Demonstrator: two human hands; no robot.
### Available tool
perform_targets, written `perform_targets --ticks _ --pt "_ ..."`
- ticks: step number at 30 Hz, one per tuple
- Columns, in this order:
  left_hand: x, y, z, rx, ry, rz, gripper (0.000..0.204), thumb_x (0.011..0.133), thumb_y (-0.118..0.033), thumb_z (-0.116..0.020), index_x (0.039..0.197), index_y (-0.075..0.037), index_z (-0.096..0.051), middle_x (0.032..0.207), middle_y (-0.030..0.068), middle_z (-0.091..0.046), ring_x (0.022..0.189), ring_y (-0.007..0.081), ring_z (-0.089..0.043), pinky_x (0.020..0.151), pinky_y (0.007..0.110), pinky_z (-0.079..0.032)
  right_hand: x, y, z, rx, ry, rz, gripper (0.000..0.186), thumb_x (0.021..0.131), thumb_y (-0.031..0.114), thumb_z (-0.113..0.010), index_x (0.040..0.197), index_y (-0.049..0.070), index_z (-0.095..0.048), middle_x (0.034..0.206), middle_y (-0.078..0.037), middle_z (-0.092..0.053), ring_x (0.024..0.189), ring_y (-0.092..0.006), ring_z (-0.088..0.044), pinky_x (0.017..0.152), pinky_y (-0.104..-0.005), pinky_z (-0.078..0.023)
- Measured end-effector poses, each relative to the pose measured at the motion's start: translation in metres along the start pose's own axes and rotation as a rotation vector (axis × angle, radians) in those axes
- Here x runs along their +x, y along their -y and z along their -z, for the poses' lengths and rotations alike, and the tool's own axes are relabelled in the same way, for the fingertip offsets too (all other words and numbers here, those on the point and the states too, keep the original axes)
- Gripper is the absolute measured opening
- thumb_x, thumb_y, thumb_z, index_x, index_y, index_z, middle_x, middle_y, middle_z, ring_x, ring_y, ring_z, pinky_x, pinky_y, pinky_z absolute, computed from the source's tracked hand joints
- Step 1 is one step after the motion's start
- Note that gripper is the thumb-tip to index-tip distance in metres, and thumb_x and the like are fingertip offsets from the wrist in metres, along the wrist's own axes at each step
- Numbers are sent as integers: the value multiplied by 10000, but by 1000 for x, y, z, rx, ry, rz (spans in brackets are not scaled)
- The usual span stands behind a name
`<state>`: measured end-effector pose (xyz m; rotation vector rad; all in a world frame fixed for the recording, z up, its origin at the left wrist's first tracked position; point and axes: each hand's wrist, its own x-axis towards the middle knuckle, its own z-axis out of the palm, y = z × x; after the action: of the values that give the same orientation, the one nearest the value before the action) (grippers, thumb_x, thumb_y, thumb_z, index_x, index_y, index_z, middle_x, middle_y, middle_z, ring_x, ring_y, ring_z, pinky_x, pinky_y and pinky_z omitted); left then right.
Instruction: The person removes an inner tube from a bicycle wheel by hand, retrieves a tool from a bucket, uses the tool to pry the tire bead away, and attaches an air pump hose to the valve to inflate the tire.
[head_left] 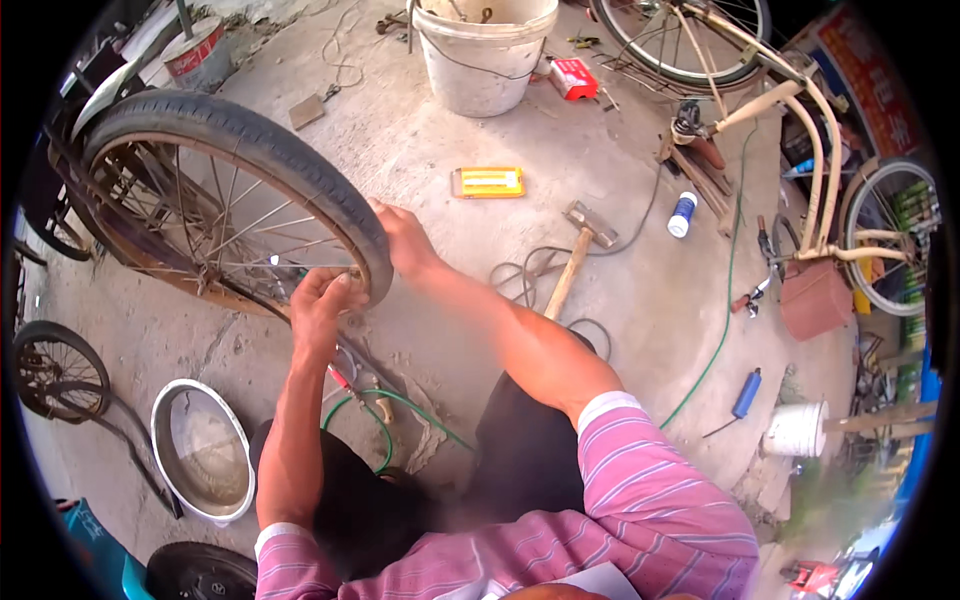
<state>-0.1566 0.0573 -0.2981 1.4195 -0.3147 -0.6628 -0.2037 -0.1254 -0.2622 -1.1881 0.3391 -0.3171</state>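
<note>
A spoked bicycle wheel with a worn black tire [240,125] and a rusty rim stands at the left, joined to a bicycle frame. My right hand [408,242] grips the outside of the tire at its near right side, with part of the fingers hidden behind the rubber. My left hand [325,302] is at the inner side of the rim, just across from the right hand. Its fingers are closed in a pinch near the spokes, and what lies between them is hidden. Below it are a tool with a red handle [340,376] and a green hose [385,430].
A hammer [572,270] lies right of my arm. Ahead are a yellow box [488,182], a white bucket [487,65] and a red box [573,78]. A metal basin of water [205,455] sits at lower left. Another bicycle [820,170] is at right, near a white bottle [682,215].
</note>
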Motion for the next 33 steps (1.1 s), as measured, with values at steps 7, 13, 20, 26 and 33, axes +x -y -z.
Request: perform_targets --ticks 7,13,20,26,33 --pt "5 1 -2 44 -42 -66 262 1020 -215 -670 1065 41 -641 875 108 -716 740 191 -712 719 307 -576 6 -12 4 10 9 35 474 1056 464 -516 1004 25 -687 927 -5 -653 856 -91 -554 809 -287 -471" --pt "5 1 5 71 -56 -73 261 1013 -149 -635 1121 88 -633 899 132 -727 787 188 -708 753 322 -564 6 -11 0 34 9 22 486 1052 480 -518 967 28 -675 895 11 -630 843 -86 -544 797 -286 -466" --pt "14 10 17 95 34 -97 260 1018 -174 -650 1112 68 -637 885 99 -712 758 170 -687 734 308 -558 8 -13 8 -43 35 28 455 1058 457 -519 1015 31 -675 939 6 -643 872 -83 -559 808 -271 -466" --pt "14 6 7 191 -19 -39 262 1022 -227 -670 1040 35 -658 789 67 -693 655 152 -664 642 289 -552 8 -13 5 -15 1 15 491 1031 500 -536 942 33 -656 883 15 -596 848 -97 -512 797 -294 -444" --pt "14 3 2 225 -21 4 274 1020 -244 -673 1006 29 -663 775 73 -690 617 148 -639 616 286 -536 11 -16 6 3 -14 -9 473 1022 472 -545 982 21 -682 918 -21 -655 864 -110 -560 818 -297 -462"
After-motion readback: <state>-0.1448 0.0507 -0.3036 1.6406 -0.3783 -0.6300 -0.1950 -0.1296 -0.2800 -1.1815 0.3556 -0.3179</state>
